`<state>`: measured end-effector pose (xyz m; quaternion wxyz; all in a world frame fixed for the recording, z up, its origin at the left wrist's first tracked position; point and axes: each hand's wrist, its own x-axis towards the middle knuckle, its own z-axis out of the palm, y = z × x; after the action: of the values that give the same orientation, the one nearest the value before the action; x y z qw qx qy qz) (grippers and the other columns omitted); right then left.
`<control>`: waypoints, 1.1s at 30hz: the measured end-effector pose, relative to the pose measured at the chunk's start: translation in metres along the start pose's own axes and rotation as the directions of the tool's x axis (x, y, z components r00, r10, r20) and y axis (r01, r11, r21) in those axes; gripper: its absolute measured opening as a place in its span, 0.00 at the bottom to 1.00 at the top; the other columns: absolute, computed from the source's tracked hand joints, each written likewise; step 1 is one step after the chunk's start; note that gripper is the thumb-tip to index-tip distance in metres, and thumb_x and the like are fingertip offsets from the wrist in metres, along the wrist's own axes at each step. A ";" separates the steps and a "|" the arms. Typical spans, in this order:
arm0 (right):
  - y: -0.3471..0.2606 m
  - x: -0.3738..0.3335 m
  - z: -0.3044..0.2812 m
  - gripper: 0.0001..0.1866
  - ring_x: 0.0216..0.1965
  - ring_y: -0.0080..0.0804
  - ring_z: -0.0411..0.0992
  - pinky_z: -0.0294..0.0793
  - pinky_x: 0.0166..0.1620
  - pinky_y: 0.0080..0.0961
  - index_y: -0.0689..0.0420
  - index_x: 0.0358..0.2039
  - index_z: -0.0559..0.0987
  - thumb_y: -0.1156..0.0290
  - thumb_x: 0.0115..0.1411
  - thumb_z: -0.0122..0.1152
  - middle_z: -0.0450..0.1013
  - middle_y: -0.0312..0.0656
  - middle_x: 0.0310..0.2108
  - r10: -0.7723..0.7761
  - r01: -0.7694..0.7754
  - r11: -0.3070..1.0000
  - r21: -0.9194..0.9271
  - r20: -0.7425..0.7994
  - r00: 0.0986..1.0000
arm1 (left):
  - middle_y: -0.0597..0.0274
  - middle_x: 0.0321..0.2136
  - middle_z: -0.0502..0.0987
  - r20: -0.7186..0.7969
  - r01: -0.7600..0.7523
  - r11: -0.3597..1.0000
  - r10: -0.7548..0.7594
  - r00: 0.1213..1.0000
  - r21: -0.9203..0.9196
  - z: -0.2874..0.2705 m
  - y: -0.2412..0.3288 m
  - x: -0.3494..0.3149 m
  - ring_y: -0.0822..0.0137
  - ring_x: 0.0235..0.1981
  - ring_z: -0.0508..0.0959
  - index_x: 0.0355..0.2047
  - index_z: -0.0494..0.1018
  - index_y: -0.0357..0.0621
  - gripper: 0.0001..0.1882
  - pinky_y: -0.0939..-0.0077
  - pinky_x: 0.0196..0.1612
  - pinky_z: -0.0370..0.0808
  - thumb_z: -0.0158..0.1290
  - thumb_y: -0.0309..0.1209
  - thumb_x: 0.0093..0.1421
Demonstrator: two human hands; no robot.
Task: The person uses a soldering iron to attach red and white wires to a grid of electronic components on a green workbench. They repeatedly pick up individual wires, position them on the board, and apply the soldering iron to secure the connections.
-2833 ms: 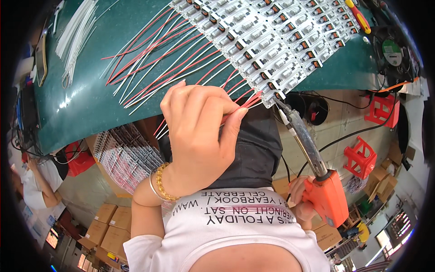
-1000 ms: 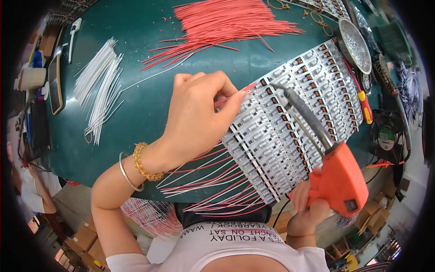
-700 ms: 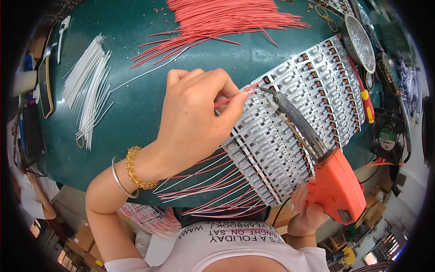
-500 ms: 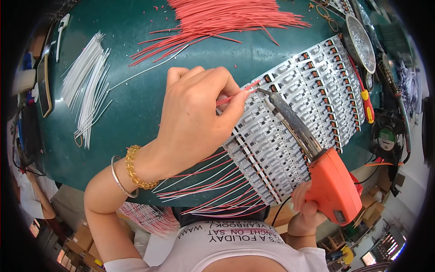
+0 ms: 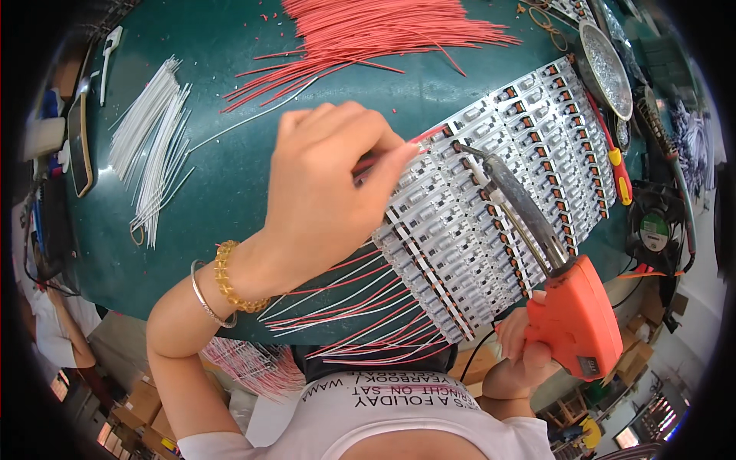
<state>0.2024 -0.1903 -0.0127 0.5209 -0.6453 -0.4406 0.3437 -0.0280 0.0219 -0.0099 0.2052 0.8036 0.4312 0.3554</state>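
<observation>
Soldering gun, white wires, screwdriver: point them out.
Soldering gun [image 5: 576, 318], head view: on its orange body.
White wires [image 5: 144, 121], head view: on the bundle's upper part.
Screwdriver [image 5: 620, 176], head view: on its handle.

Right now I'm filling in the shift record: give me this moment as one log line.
left hand: pinching red wire | right hand: gripping orange soldering gun | circuit-board panel: on green table

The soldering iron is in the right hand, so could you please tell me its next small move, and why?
Probably ease the tip of the soldering iron toward the red wire: the left hand pinches that wire over the edge of the circuit boards, and the tip appears apart from it.
</observation>
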 end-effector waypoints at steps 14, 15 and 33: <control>-0.003 -0.009 -0.003 0.42 0.11 0.20 0.60 0.58 0.16 0.18 0.71 0.53 0.65 0.42 0.56 0.62 0.63 0.31 0.10 0.080 -0.087 0.989 0.117 0.060 0.995 | 0.68 0.17 0.70 0.059 0.006 1.000 -0.006 0.998 0.014 0.009 0.011 -0.012 0.68 0.20 0.65 0.20 0.72 0.44 0.09 0.72 0.35 0.60 0.63 0.22 0.50; -0.001 -0.010 -0.005 0.42 0.11 0.20 0.60 0.58 0.16 0.18 0.71 0.52 0.66 0.42 0.56 0.62 0.63 0.31 0.10 0.079 -0.086 0.992 0.092 0.076 0.994 | 0.68 0.17 0.70 0.062 0.001 1.000 -0.002 0.998 0.012 0.009 0.011 -0.011 0.68 0.20 0.65 0.20 0.72 0.44 0.09 0.72 0.35 0.60 0.62 0.22 0.50; 0.002 -0.009 -0.001 0.43 0.10 0.18 0.60 0.59 0.17 0.15 0.70 0.54 0.66 0.42 0.56 0.62 0.63 0.29 0.11 -0.057 0.054 0.995 0.086 0.037 0.998 | 0.67 0.17 0.70 0.041 -0.009 1.000 0.008 0.999 0.012 0.009 0.010 -0.012 0.67 0.21 0.67 0.20 0.73 0.43 0.09 0.73 0.34 0.61 0.63 0.22 0.49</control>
<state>0.1997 -0.1992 -0.0144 0.5483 -0.6032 -0.4535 0.3603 -0.0203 0.0061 -0.0138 0.2077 0.8137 0.4256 0.3370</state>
